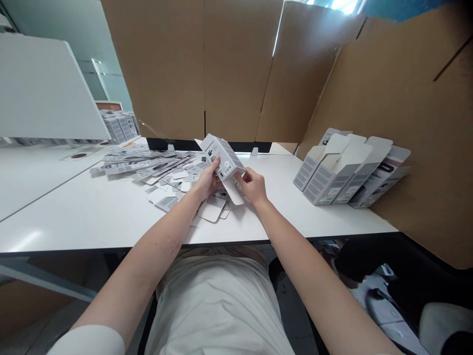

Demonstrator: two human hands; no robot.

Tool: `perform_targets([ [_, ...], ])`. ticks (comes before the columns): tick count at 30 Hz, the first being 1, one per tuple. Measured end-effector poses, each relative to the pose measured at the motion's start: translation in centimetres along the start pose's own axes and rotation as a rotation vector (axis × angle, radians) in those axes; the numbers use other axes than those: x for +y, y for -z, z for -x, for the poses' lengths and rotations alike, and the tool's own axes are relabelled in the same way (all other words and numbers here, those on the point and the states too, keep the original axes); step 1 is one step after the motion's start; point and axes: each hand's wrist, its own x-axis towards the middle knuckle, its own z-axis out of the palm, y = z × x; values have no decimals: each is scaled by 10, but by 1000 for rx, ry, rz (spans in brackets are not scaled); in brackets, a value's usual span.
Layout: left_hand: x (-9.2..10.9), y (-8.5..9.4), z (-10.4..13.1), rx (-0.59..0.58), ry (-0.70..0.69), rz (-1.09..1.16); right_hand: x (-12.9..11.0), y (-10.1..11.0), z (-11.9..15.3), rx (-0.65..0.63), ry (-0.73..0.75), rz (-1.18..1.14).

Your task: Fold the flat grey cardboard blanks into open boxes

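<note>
Wrinkled shirt, gripping hands; boxy carton

The held box is smooth printed card, like the flats towards the back edge of the desk and the cartons near its right edge. The desk is glossy, light-streaked near its front edge; the wall, brown cardboard; the clothes, matt cloth.

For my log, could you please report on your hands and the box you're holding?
Left hand gripping printed box; right hand at its lower end. Box tilted, lower flap out. Flat cartons lying beneath.
</note>
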Motion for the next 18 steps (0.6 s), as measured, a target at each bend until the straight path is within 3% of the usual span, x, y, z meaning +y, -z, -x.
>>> perform_targets([
  [10, -6, 0, -3, 5, 107, -125, 3, 1, -3, 137, 35, 77],
  [18, -6, 3, 0, 1, 87, -159, 3, -1, -3, 113, 25, 72],
])
